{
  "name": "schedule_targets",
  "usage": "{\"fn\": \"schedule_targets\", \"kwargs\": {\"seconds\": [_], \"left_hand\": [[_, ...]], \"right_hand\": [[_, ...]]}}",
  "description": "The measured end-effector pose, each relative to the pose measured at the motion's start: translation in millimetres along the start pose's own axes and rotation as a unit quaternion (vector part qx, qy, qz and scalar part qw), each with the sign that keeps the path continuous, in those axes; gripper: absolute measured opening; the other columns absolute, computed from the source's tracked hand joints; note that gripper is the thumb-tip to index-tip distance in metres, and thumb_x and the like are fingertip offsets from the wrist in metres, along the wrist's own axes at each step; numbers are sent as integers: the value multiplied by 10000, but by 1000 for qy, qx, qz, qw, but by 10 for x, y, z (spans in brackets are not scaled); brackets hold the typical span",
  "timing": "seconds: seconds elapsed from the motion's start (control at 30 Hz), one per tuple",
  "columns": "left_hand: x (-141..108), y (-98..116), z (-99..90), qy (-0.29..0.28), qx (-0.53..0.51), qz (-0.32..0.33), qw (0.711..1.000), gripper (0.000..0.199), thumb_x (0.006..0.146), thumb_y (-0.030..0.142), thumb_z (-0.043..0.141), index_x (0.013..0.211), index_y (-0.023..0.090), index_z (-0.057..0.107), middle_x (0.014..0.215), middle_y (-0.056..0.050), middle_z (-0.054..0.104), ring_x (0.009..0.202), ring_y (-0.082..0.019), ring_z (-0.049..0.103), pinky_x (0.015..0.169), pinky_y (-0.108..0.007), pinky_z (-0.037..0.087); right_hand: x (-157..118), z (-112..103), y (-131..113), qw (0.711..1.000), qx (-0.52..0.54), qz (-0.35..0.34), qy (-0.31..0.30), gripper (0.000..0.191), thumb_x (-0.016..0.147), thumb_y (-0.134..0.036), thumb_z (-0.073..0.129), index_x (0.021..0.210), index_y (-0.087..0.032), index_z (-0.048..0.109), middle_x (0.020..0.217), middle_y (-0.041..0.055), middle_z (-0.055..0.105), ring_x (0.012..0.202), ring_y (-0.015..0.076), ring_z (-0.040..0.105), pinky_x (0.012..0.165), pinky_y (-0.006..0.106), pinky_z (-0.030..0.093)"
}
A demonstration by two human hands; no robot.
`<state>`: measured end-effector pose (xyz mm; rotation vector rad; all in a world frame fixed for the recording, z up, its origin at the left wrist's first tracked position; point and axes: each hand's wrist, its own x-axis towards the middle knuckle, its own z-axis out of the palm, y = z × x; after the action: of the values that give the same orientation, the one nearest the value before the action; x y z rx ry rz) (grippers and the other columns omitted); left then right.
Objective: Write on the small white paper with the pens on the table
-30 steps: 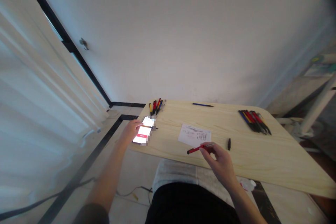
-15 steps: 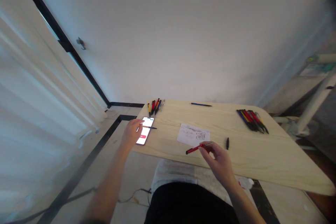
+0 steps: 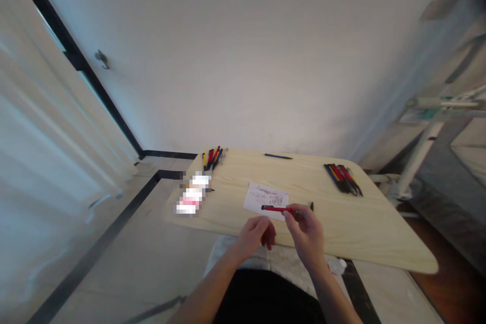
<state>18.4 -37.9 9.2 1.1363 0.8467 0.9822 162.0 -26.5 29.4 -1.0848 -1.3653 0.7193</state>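
Note:
My right hand point(image 3: 307, 235) pinches a red pen point(image 3: 276, 208), its capped or clip end pointing left above the sheet of paper point(image 3: 253, 196). The paper carries printed text and drawings. Just left of that hand, my left hand point(image 3: 256, 235) hovers at the table's front edge, fingers loosely bent downward, with nothing visible in it. A small black object point(image 3: 312, 206), perhaps a cap or pen part, lies beyond my right hand, partly hidden by it.
A lit phone point(image 3: 193, 193), blurred out, lies at the table's left with a thin pen across it. Several pens point(image 3: 212, 157) stand grouped behind it. A blue pen point(image 3: 278, 156) lies at the back. More pens point(image 3: 343, 179) lie in a row at right on the wooden table point(image 3: 379, 235).
My left hand has left the phone and come right, close to my right hand. The red pen has swung from slanting to nearly level. The view has shifted slightly right.

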Motion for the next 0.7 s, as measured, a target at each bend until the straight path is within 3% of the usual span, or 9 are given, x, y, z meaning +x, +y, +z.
{"fn": "schedule_targets", "kwargs": {"seconds": [0.1, 0.2, 0.37, 0.5, 0.6, 0.7], "left_hand": [[119, -38, 154, 26, -138, 3, 990, 473, 816, 524, 332, 589, 139, 487, 480, -9, 473, 426, -87, 418, 437, -219, 279], [197, -11, 250, 72, -269, -17, 960, 419, 775, 526, 433, 591, 151, 449, 459, 27, 416, 415, -75, 382, 418, -204, 253], [255, 7, 222, 91, -335, -9, 938, 392, 752, 446, 533, 533, 142, 419, 446, 43, 370, 430, -60, 366, 435, -193, 282], [354, 59, 12, 114, -341, 8, 933, 419, 767, 414, 528, 479, 142, 390, 418, 42, 362, 400, -51, 339, 426, -198, 290], [449, 123, -172, 155, -383, 40, 910, 342, 743, 385, 569, 542, 139, 444, 446, 49, 403, 382, -41, 337, 408, -190, 277], [500, 122, -275, 171, -356, 65, 916, 288, 727, 356, 598, 584, 135, 480, 473, 37, 456, 400, -51, 386, 415, -195, 300]], "right_hand": [[0, 42, -15, 1000, -1, -11, -8, 113, 738, -225, 575, 834, -167, 563, 777, 50, 606, 701, 164, 578, 606, 275, 472], [-4, 89, -20, 1000, 8, -9, -11, 92, 732, -219, 567, 810, -170, 565, 741, 36, 606, 655, 148, 570, 584, 262, 467], [-14, 86, -41, 999, -1, -18, -45, 104, 725, -217, 562, 821, -177, 571, 717, 20, 600, 599, 122, 538, 548, 239, 447], [49, -150, -4, 991, -48, -37, -115, 248, 698, -255, 592, 935, -188, 565, 775, 21, 609, 609, 121, 520, 558, 240, 435], [191, -442, 137, 986, -148, -1, -75, 206, 757, -306, 522, 903, -174, 581, 714, 23, 600, 581, 122, 513, 538, 233, 411], [345, -683, 332, 950, -308, 31, -40, 213, 746, -352, 526, 847, -178, 597, 690, 18, 594, 560, 127, 509, 549, 241, 386]]}}
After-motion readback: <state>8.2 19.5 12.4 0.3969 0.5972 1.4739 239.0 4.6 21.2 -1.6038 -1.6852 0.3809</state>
